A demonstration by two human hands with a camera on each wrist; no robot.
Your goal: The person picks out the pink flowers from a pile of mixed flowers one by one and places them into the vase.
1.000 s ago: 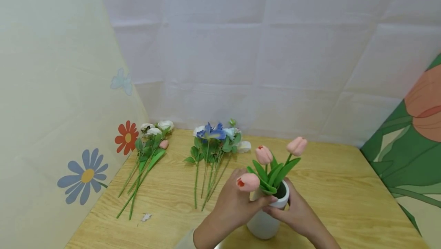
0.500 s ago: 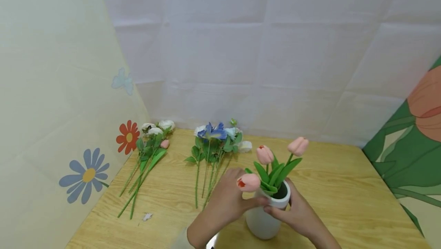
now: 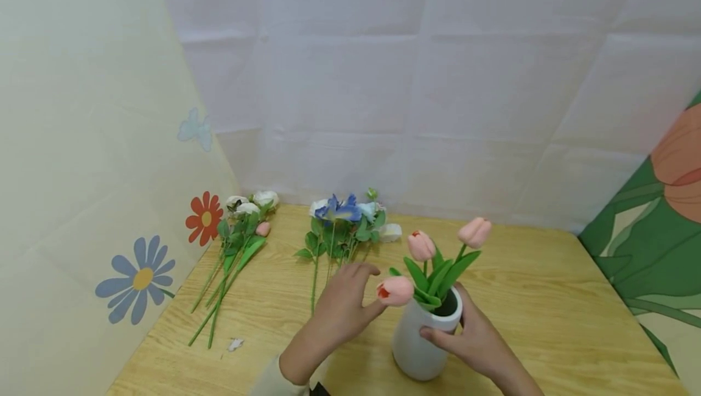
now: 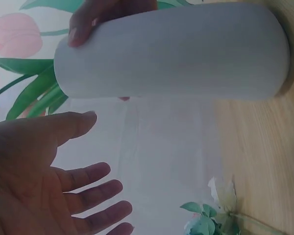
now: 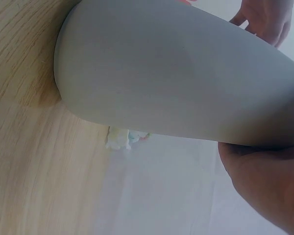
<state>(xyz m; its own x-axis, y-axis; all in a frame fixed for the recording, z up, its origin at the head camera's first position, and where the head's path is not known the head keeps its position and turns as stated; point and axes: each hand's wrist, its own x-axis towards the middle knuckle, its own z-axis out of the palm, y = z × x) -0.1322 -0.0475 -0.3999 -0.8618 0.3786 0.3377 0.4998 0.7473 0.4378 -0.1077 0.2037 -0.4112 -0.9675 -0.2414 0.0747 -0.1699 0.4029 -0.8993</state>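
A white vase (image 3: 418, 350) stands upright on the table, and three pink tulips (image 3: 420, 246) with green leaves rise from its mouth. My right hand (image 3: 476, 335) grips the vase near the rim, its thumb across the front and the other fingers mostly hidden behind. Left of the vase is my left hand (image 3: 346, 302), apart from it and holding nothing. In the left wrist view that hand (image 4: 63, 171) has its fingers spread below the vase (image 4: 171, 54). The right wrist view shows the vase (image 5: 176, 68) with its base on the wood.
Behind my left hand lies a bunch of blue and white flowers (image 3: 336, 210) with long stems. Another bunch, white roses and a pink tulip (image 3: 241, 219), lies at the left. A small white scrap (image 3: 235, 344) rests on the wooden table (image 3: 547, 311). Cloth hangs at the back and sides.
My left hand has let go of the vase's rim and moved left, its fingers opening. My right hand and the vase stay nearly where they were.
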